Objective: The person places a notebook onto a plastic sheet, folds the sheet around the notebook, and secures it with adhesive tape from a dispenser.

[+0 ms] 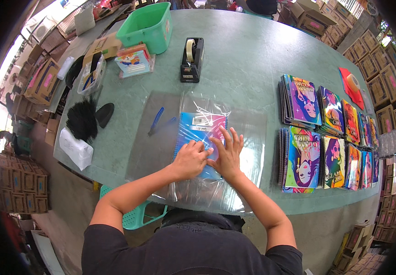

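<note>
Lying flat under both hands: blue, plastic-wrapped notebook [201,137]

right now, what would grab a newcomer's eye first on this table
Most striking are the bright spiral notebooks, laid in two overlapping rows on the right of the grey-green table. At centre, the left hand and right hand press flat on a blue notebook inside a clear plastic sleeve. Behind it stands a black tape dispenser.

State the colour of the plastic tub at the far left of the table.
The tub is green, clearest in the head view.
</note>
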### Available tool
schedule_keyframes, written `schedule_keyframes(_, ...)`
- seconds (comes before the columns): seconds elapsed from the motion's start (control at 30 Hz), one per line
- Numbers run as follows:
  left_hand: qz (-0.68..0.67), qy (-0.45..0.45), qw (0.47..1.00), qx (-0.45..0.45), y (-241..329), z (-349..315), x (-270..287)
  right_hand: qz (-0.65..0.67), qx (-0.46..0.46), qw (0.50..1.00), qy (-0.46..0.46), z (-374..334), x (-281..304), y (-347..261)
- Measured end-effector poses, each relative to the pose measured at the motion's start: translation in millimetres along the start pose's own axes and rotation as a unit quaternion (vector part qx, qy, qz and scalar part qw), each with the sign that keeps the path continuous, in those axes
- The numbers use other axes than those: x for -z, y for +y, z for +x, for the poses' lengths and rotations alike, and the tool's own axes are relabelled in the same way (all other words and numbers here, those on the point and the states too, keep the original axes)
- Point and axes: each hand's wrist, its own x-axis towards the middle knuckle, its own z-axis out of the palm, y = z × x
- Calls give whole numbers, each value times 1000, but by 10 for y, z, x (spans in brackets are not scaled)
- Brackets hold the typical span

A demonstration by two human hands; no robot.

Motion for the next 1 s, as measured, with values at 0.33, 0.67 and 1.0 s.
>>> schedule_keyframes(0.33,-28,-12,1000,-2,-88,9,1,-60,10,998,-13,-39,56,-45)
schedule_keyframes(0.67,-181,344,884,261,-2046,1590,449,4,-109,992,-70,184,38,-94)
schedule_keyframes(1.0,-235,270,823,441,-2259,2247,349,-34,-166,969,-181,297,166,-27)
